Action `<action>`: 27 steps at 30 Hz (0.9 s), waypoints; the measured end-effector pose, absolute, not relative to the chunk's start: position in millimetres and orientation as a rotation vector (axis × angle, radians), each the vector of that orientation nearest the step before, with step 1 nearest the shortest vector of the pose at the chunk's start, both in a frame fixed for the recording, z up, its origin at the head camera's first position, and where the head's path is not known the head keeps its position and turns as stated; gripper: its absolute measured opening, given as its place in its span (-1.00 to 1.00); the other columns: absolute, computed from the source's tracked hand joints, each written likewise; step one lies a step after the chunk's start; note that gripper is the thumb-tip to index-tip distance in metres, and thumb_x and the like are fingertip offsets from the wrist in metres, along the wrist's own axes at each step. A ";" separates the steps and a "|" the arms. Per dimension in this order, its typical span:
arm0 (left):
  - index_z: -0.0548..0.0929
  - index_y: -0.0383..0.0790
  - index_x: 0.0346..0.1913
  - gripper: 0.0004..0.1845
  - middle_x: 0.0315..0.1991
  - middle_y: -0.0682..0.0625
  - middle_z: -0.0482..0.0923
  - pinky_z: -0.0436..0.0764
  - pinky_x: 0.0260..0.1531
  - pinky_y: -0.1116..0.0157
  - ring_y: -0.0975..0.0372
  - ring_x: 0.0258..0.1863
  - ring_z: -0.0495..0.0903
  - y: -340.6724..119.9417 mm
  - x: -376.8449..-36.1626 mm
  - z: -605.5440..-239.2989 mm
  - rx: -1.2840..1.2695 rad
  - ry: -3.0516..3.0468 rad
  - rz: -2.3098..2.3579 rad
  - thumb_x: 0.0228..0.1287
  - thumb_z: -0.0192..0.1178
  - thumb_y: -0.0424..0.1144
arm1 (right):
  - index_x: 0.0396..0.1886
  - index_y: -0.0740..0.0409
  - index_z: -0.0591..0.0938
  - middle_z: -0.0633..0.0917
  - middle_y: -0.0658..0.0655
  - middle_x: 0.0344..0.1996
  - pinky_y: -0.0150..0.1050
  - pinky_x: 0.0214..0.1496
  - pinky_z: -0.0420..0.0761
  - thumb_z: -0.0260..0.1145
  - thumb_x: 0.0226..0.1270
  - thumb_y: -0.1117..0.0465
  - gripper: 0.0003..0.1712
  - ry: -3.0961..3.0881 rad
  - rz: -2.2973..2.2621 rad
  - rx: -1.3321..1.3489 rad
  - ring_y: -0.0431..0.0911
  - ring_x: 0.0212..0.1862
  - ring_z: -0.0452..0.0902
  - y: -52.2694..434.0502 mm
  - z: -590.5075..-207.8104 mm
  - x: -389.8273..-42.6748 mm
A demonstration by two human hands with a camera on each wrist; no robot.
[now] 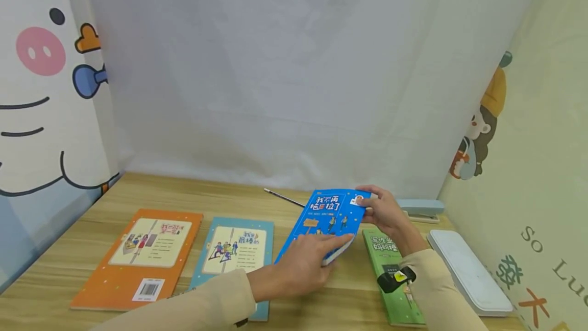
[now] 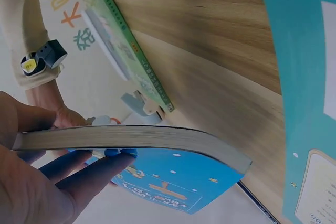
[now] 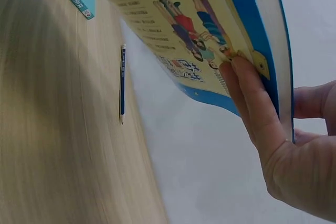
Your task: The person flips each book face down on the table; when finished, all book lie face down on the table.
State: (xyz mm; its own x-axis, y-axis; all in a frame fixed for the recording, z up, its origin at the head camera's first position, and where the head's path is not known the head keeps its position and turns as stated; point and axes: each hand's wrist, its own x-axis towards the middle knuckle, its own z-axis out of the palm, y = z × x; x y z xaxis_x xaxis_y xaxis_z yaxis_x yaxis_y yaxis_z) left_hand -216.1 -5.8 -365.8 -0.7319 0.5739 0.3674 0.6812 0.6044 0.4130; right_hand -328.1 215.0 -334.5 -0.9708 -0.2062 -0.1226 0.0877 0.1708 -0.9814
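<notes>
A: Now, left to right across the wooden table (image 1: 69,264). First entry?

B: Orange book (image 1: 138,257) lying flat at the left, barcode toward the viewer. Just beside it, a teal book (image 1: 235,249), also flat; the left sleeve covers its near edge.

A: Left hand?

B: Left hand (image 1: 305,264) grips the near edge of the blue book (image 1: 328,216). Head view shows the thumb lying on the cover; the left wrist view shows fingers (image 2: 89,174) curled under it, page block between thumb and fingers.

A: Position of the blue book?

B: Lifted off the table and tilted, between the teal book and a green book (image 1: 390,269). A pencil (image 1: 285,197) lies on the table behind it.

A: Right hand?

B: Right hand (image 1: 383,213) pinches the far right corner: thumb on the front cover, fingers (image 3: 252,103) flat against the back cover.

A: Further right?

B: Green book flat under the right forearm; a pale stapler (image 1: 420,209) behind it; a white case (image 1: 468,272) at the table's right edge.
</notes>
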 end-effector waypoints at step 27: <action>0.57 -0.29 0.28 -0.47 0.11 -0.26 0.67 0.70 0.03 0.07 -0.04 0.08 0.68 -22.9 -219.3 -364.4 -0.942 -2.342 -1.031 0.23 0.17 -0.63 | 0.31 0.27 0.23 0.61 0.25 -0.09 -0.20 -0.16 0.77 0.08 0.53 0.26 -0.55 2.143 -1.931 -0.155 -0.06 -0.31 0.79 203.6 -319.8 -326.3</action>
